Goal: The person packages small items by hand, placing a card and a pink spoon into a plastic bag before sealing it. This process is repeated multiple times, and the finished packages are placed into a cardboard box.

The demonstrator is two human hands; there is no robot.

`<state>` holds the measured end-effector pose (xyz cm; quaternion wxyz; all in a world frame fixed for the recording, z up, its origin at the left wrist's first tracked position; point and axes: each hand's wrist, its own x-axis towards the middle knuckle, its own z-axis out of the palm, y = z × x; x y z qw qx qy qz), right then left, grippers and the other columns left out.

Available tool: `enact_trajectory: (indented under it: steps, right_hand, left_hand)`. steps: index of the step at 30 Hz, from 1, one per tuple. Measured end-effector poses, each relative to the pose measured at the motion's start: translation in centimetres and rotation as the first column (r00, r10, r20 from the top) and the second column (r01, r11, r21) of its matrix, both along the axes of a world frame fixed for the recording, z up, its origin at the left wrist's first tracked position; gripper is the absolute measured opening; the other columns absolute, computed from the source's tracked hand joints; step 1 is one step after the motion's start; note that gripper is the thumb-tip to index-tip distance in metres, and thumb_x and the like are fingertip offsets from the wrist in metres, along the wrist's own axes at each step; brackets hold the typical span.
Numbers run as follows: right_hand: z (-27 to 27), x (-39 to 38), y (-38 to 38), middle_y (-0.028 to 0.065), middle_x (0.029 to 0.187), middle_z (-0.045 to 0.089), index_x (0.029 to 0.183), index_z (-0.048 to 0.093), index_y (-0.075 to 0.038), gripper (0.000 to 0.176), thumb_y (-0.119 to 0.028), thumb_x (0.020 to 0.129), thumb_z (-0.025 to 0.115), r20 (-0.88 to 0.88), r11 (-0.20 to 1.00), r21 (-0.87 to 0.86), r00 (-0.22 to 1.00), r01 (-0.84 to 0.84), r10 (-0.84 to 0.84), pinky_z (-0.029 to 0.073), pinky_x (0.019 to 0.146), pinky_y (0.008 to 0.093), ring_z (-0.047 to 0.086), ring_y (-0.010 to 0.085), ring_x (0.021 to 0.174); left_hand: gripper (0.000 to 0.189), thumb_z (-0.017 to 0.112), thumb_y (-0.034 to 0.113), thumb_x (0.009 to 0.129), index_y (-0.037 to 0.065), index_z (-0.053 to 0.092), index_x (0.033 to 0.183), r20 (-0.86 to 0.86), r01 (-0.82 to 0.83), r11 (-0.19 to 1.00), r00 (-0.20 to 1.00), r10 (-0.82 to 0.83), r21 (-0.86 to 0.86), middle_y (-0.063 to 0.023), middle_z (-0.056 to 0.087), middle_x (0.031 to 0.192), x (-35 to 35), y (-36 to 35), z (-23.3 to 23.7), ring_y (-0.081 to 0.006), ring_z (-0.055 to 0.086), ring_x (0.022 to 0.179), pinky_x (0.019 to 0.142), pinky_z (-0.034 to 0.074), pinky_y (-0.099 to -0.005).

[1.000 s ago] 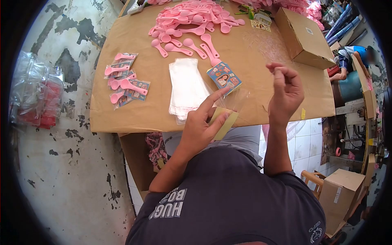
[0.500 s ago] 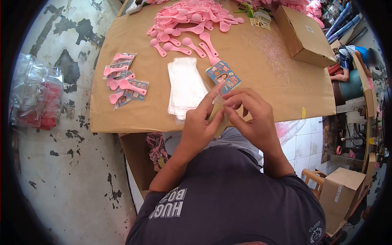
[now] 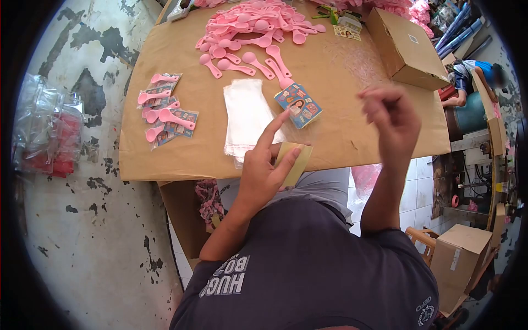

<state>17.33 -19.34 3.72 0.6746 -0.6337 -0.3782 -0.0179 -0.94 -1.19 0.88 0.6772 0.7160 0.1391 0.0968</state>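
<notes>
In the head view, your left hand point(image 3: 259, 175) is at the table's near edge, thumb pressed over a pale yellow card point(image 3: 298, 164) with the fingers behind it; whether that is one sheet or several, you cannot tell. Your index finger points far and right, its tip at or just beside the stack of blue printed cards point(image 3: 302, 109); contact is unclear. Your right hand point(image 3: 389, 124) is raised on the right, blurred, fingers bent and bunched; whether it has hold of anything cannot be told.

The yellow card should be light, thin and fairly stiff, easy to crease under a hard thumb, so pinch it flat near an edge. The white sleeves point(image 3: 246, 118), left of the blue cards, look filmy and slippery, likely to cling together; take one by a corner. The loose pink spoons point(image 3: 256, 25) at the far side seem light, rigid and smooth, best held by the handle. At left lie the packed spoons point(image 3: 165, 110), their film probably slick, so grip the spoon through it.
</notes>
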Motion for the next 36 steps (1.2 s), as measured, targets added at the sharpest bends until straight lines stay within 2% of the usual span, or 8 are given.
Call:
enact_trajectory:
  steps: [4, 7, 10, 17, 22, 31, 33, 36]
  right_hand:
    - [-0.3, 7.2, -1.8, 0.0144, 0.108, 0.075, 0.126, 0.065, -0.002, 0.028, -0.010, 0.099, 0.064, 0.164, 0.829, -0.491, 0.963, 0.269, -0.216, 0.054, 0.073, 0.0288, 0.070, 0.0132, 0.087]
    - [-2.0, 9.0, -2.7, 0.0154, 0.112, 0.075, 0.127, 0.066, -0.004, 0.029, -0.013, 0.100, 0.065, 0.501, 0.679, -0.411, 0.772, 0.609, -0.390, 0.055, 0.079, 0.0317, 0.073, 0.0178, 0.092]
    - [-0.7, 7.3, -3.0, 0.0134, 0.109, 0.076, 0.120, 0.071, -0.004, 0.023, -0.014, 0.100, 0.064, 0.182, 0.611, -0.577, 0.815, 0.542, -0.551, 0.054, 0.083, 0.0331, 0.074, 0.0215, 0.097]
    - [-3.7, 8.4, -4.0, 0.0129, 0.090, 0.074, 0.094, 0.068, 0.001, 0.021, 0.003, 0.098, 0.047, 0.510, 0.788, -0.170, 0.737, 0.592, -0.444, 0.052, 0.070, 0.0292, 0.071, 0.0160, 0.081]
    - [-3.8, 8.4, -4.2, -0.0046, 0.064, 0.042, 0.079, 0.055, -0.006, 0.021, -0.008, 0.096, 0.043, -0.336, 0.970, 0.140, 0.931, 0.198, -0.142, 0.021, 0.044, 0.0212, 0.030, 0.0027, 0.049]
    - [-2.7, 3.9, 1.8, -0.0046, 0.062, 0.041, 0.088, 0.058, -0.005, 0.019, -0.011, 0.100, 0.045, -0.416, 0.917, 0.306, 0.902, 0.258, -0.114, 0.023, 0.044, 0.0202, 0.033, 0.0022, 0.050]
    - [-2.3, 3.5, 2.0, -0.0011, 0.062, 0.048, 0.097, 0.060, -0.004, 0.025, -0.018, 0.105, 0.041, -0.392, 0.930, 0.311, 0.918, 0.198, -0.064, 0.034, 0.045, 0.0206, 0.044, 0.0055, 0.051]
    - [-1.8, 3.4, 1.8, 0.0059, 0.069, 0.060, 0.110, 0.061, 0.000, 0.042, -0.033, 0.111, 0.036, -0.308, 0.958, 0.202, 0.941, 0.206, -0.137, 0.050, 0.055, 0.0249, 0.060, 0.0125, 0.059]
  left_hand:
    - [0.062, 0.062, 0.010, 0.103, 0.005, 0.033, 0.158, 0.078, 0.019, 0.996, 0.997, -0.013, -0.085, -0.0167, 0.077, 0.105, 0.1, -0.1, -0.3, -0.0075, 0.069, 0.072, 0.054, 0.050, -0.0192]
    - [0.052, 0.063, 0.011, 0.101, 0.004, 0.044, 0.149, 0.129, -0.014, 0.992, 0.991, 0.030, -0.125, -0.0105, 0.078, 0.102, 0.1, -0.2, -0.5, -0.0050, 0.065, 0.064, 0.046, 0.047, -0.0199]
    - [0.039, 0.062, 0.012, 0.103, 0.001, 0.050, 0.139, 0.021, -0.054, 0.975, 0.998, 0.059, -0.214, -0.0115, 0.078, 0.105, -0.5, -0.1, -0.1, -0.0051, 0.065, 0.065, 0.045, 0.046, -0.0190]
    - [0.024, 0.062, 0.014, 0.104, 0.000, 0.059, 0.123, 0.051, -0.018, 0.979, 0.998, 0.029, -0.205, -0.0147, 0.076, 0.111, 0.3, 0.1, 0.3, -0.0068, 0.067, 0.066, 0.044, 0.050, -0.0183]
    - [0.024, 0.063, 0.015, 0.103, 0.000, 0.060, 0.121, 0.112, -0.008, 0.972, 0.993, 0.035, -0.237, -0.0179, 0.075, 0.113, 1.0, -0.4, -0.1, -0.0094, 0.070, 0.068, 0.044, 0.054, -0.0198]
    - [0.021, 0.060, 0.009, 0.104, -0.002, 0.059, 0.122, 0.196, 0.266, 0.893, 0.959, -0.206, -0.364, -0.0242, 0.056, 0.145, 3.8, -2.8, -0.9, -0.0253, 0.073, 0.108, 0.058, 0.064, -0.0266]
    - [0.018, 0.061, 0.011, 0.104, 0.003, 0.063, 0.120, 0.251, 0.321, 0.864, 0.939, -0.236, -0.388, -0.0189, 0.056, 0.147, 4.4, -3.5, -0.6, -0.0093, 0.067, 0.104, 0.070, 0.057, -0.0200]
    - [0.020, 0.061, 0.011, 0.104, 0.001, 0.061, 0.121, 0.302, 0.362, 0.871, 0.915, -0.266, -0.331, -0.0236, 0.052, 0.150, 4.9, -3.4, -1.7, -0.0185, 0.069, 0.110, 0.068, 0.061, -0.0248]
